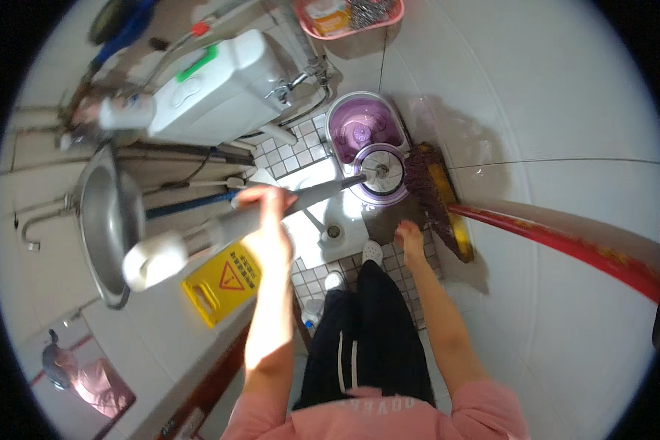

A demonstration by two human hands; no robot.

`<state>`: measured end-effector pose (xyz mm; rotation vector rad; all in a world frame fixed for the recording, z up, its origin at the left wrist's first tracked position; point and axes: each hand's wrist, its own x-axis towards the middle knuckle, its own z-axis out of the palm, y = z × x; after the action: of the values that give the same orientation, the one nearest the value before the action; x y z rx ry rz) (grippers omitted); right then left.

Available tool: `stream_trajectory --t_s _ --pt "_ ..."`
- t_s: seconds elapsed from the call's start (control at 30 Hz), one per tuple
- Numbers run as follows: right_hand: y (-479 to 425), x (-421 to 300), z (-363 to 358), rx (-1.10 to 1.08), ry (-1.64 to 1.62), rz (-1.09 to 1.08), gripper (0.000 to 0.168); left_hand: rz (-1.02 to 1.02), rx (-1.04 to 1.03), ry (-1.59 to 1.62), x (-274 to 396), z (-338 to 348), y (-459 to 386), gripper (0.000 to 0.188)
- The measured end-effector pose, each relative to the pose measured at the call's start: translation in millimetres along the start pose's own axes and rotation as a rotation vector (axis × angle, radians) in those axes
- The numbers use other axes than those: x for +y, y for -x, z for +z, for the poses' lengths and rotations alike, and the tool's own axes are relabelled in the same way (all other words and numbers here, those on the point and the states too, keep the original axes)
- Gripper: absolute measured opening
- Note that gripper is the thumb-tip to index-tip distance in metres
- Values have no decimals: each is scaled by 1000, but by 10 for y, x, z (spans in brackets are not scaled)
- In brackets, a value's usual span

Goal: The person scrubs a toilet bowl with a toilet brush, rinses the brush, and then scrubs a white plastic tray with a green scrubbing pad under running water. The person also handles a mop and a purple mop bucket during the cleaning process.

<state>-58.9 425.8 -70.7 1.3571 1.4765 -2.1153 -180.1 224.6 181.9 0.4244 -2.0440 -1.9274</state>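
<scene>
My left hand (269, 220) is closed around the grey and white handle of a spin mop (319, 193). The pole slants from near the camera down to the round spin basket (382, 170) of a purple mop bucket (363, 118); its lower end is over or in the basket. Lower right of the bucket, my right hand (410, 236) hangs with nothing seen in it, its fingers partly curled. A dust mop (440, 203) with dark purple fringe, a yellow part and a red pole leans on the wall right of the bucket.
A squat toilet pan (333, 220) lies ahead of my feet. To the left are a steel sink (107, 220), a yellow warning sign (220, 283) and a white cistern (220, 91). A pink basket (352, 30) is at the top. A plastic bottle (312, 311) stands by my left foot.
</scene>
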Motion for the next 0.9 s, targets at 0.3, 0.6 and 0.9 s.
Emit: stream_trajectory --t_s 0.3,0.6,0.9 --pt "-2451 1739 85 59 -413 271 81 136 -191 272 -442 -634 -60 24" --pt "-2503 1793 -15 203 -413 316 33 162 -157 343 -424 -610 8 18" --pt "-1556 2807 47 223 -372 465 44 124 -211 262 -204 -451 398 25"
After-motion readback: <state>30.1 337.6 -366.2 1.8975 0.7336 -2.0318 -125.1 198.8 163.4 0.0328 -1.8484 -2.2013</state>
